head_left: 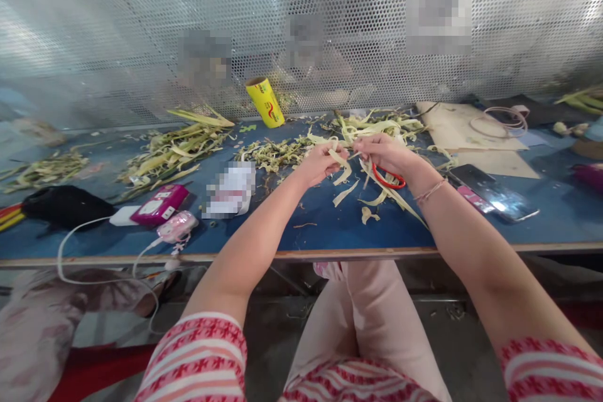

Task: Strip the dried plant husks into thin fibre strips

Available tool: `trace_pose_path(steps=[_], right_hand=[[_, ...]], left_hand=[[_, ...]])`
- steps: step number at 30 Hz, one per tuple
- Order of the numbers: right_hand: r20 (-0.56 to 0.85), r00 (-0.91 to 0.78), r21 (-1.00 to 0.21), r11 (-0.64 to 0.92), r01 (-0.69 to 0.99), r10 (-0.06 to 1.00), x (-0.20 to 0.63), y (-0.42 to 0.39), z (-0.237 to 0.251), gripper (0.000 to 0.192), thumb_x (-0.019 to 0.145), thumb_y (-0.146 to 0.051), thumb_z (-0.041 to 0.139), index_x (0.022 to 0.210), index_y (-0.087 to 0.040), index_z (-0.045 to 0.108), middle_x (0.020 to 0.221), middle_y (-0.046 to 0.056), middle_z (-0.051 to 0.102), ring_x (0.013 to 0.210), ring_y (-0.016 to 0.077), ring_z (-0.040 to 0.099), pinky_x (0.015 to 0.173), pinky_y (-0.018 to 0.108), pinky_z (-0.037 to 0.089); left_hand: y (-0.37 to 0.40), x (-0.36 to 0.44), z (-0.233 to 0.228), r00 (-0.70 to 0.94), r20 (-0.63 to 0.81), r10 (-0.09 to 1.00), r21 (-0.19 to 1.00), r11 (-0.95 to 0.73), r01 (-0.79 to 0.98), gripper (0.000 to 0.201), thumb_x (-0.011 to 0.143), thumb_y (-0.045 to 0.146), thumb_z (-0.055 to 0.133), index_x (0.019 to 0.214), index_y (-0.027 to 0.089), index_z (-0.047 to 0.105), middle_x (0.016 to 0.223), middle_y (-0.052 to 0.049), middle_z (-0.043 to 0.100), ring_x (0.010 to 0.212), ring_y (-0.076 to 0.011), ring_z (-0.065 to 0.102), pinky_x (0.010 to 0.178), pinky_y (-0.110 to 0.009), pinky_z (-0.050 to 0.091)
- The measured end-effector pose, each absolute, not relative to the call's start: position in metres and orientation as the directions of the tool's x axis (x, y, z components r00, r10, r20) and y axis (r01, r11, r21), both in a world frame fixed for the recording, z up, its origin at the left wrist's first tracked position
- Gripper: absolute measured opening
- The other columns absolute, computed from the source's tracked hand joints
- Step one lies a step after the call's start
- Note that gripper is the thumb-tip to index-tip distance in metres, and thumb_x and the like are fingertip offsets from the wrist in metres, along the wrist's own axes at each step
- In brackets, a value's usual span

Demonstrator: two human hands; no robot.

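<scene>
You sit in what looks like a workshop: a long blue table (301, 239), a perforated metal screen (362, 9) along its far edge, heaps of plant strips (174, 154), another person's legs (42, 320) below the near-left corner.

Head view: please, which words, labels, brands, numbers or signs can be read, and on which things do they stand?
No text reads clearly.
Yellow tube: dark lettering and a red mark, too small.
Magenta box: pale print, too blurred.
White item: pixelated, unreadable.
</scene>
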State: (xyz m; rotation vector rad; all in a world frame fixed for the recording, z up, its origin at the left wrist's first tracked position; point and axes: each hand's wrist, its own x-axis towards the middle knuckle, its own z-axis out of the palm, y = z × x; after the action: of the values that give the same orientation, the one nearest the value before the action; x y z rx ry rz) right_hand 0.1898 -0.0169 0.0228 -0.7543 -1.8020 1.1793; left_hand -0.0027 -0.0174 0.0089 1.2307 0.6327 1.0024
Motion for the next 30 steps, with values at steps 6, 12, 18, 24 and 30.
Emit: trace_pose_path(steps=[6, 12, 18, 24, 30], right_hand=[[0.38, -0.539, -0.915, 0.391, -0.1, 0.752, 0.19, -0.025, 0.031, 0.028, 0.073, -0.046, 0.076, 0.077, -0.019, 0.073, 0.109, 0.009, 0.067, 0.084, 0.0172, 0.061, 0.068, 0.032, 0.05], [0.339, -0.546, -0.91, 0.414, 0.015, 0.766, 0.186, -0.025, 0.029, 0.021, 0.075, -0.025, 0.066, 0.093, -0.017, 0.074, 0.081, 0.003, 0.069, 0.067, 0.0129, 0.057, 0.062, 0.029, 0.045], [0.412, -0.442, -0.823, 0.534, 0.195, 0.797, 0.18, -0.021, 0.028, 0.028, 0.073, -0.017, 0.061, 0.096, -0.019, 0.076, 0.087, 0.004, 0.071, 0.073, 0.0149, 0.06, 0.069, 0.031, 0.048], [0.522, -0.481, -0.682, 0.683, 0.259, 0.704, 0.176, -0.016, 0.026, 0.022, 0.075, -0.014, 0.059, 0.084, -0.022, 0.077, 0.094, 0.005, 0.071, 0.087, 0.0182, 0.063, 0.078, 0.033, 0.049], [0.507, -0.305, -0.747, 0.588, 0.311, 0.806, 0.172, -0.02, 0.024, 0.022, 0.074, -0.02, 0.068, 0.097, -0.018, 0.07, 0.091, 0.002, 0.066, 0.064, 0.0099, 0.049, 0.063, 0.027, 0.043]], left_hand=[[-0.018, -0.001, 0.007, 0.453, 0.071, 0.889, 0.983, 0.016, -0.185, 0.018, 0.069, 0.013, 0.08, 0.065, 0.012, 0.062, 0.055, 0.006, 0.047, 0.044, 0.0002, 0.033, 0.042, -0.018, 0.022], [-0.021, -0.001, 0.003, 0.544, 0.086, 0.835, 0.984, 0.013, -0.176, 0.02, 0.063, 0.013, 0.083, 0.066, 0.012, 0.063, 0.06, 0.004, 0.053, 0.047, -0.0009, 0.04, 0.044, -0.017, 0.026], [-0.028, 0.002, 0.009, 0.562, 0.065, 0.825, 0.978, 0.058, -0.198, 0.025, 0.064, 0.018, 0.086, 0.064, 0.01, 0.062, 0.059, 0.001, 0.055, 0.044, 0.0001, 0.036, 0.044, -0.017, 0.023], [-0.026, 0.007, 0.006, 0.503, 0.062, 0.862, 0.965, 0.077, -0.25, 0.04, 0.083, 0.044, 0.072, 0.065, 0.013, 0.055, 0.054, 0.004, 0.045, 0.041, -0.0003, 0.03, 0.041, -0.016, 0.022], [-0.027, 0.012, 0.004, 0.38, 0.096, 0.92, 0.954, 0.024, -0.299, 0.04, 0.086, 0.038, 0.069, 0.062, 0.015, 0.047, 0.052, 0.007, 0.037, 0.041, -0.0014, 0.028, 0.042, -0.015, 0.023]])
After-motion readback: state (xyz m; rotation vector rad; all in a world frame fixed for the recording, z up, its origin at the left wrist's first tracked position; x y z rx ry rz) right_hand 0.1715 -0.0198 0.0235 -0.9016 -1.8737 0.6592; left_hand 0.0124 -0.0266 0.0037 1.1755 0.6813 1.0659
